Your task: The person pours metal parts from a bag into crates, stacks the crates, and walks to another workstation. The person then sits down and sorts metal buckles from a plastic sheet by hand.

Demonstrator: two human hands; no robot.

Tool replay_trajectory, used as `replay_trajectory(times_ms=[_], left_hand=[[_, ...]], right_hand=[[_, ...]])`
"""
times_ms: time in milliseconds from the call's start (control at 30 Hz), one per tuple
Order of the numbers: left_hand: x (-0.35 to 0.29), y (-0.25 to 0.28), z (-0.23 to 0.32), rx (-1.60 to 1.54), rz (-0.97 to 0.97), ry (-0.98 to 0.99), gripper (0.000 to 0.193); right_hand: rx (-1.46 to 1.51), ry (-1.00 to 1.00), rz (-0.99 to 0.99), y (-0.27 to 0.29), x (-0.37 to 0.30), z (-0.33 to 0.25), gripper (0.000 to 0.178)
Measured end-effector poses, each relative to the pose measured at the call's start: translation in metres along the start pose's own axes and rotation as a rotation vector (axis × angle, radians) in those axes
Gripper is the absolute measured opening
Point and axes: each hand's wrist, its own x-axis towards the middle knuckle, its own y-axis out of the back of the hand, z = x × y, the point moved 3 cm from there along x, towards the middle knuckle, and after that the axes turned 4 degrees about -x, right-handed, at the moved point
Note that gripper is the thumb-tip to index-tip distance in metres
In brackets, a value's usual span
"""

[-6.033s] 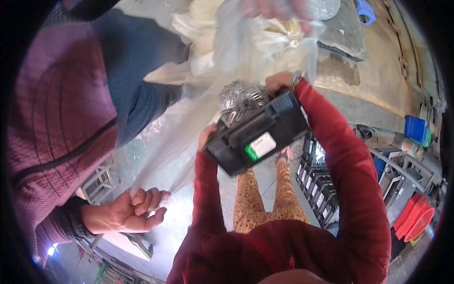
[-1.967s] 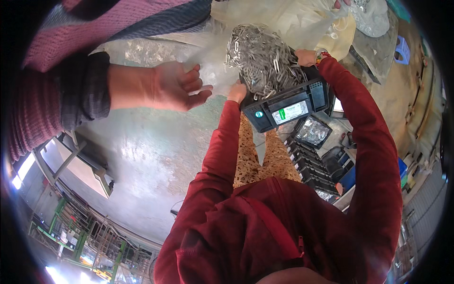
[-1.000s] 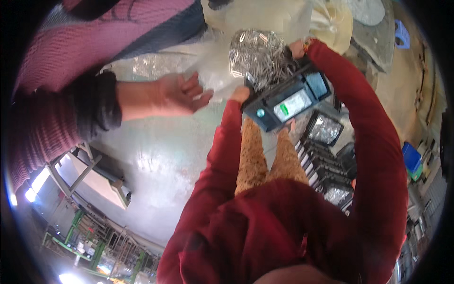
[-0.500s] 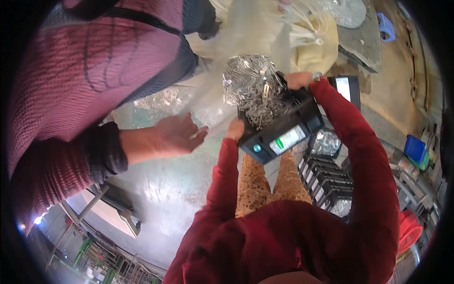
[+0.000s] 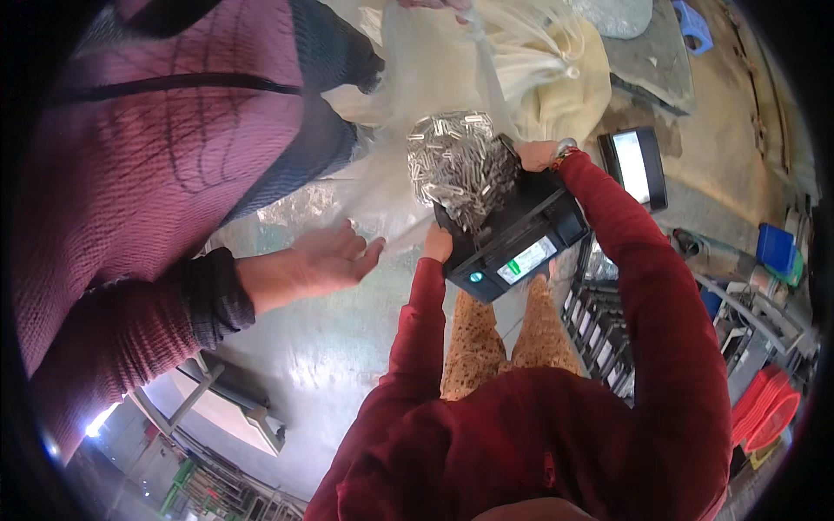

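Head view: I am looking straight down my own red sleeves at a black weighing scale (image 5: 512,234) that I carry between both hands, tilted, with its lit display strip facing up toward me. My left hand (image 5: 437,244) grips the scale's near-left edge, fingers wrapped under it and clamped on the casing; my right hand (image 5: 537,154) holds the far edge, also closed on the scale, a bracelet showing at the wrist. On top of the scale sits a heap of small silvery metal pieces (image 5: 456,167) inside a clear plastic bag (image 5: 434,78) — the bag's mouth rises to the top of the picture, where someone else's fingers (image 5: 434,4) pinch it shut. The heap rests on the scale's platform, just between my two hands. To my left stands another person in a purple knitted sweater (image 5: 156,156); their open hand (image 5: 334,258), palm up and fingers apart, hangs near the scale's left side without touching it or the bag. Behind the bag lies a pale cloth sack (image 5: 556,78). Below the scale I see my patterned trousers (image 5: 504,339) — and the shiny grey floor (image 5: 304,365) around them. To my right stand dark crates (image 5: 599,321), a blue bin (image 5: 775,249) and a stack of red trays (image 5: 764,417).
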Motion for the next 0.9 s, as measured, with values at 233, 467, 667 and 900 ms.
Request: replay_trajectory(times_ms=[233,467,667,900], left_hand=[[-0.021,0.025,0.054,-0.136,-0.016,0.384,0.038],[-0.038,-0.012,-0.058,-1.141,-0.019,0.668,0.043],[-0.122,0.002,0.059,-0.973,0.08,0.484,0.064],[-0.22,0.02,0.15,-0.776,0.254,0.178,0.057]], right_hand=[[0.231,-0.452,0.402,-0.05,-0.058,0.01,0.031],[0.349,-0.263,0.86,-0.046,-0.085,-0.055,0.033],[0.466,-0.398,1.026,-0.091,-0.171,-0.071,0.045],[0.697,-0.425,1.248,-0.113,-0.299,-0.122,0.055]])
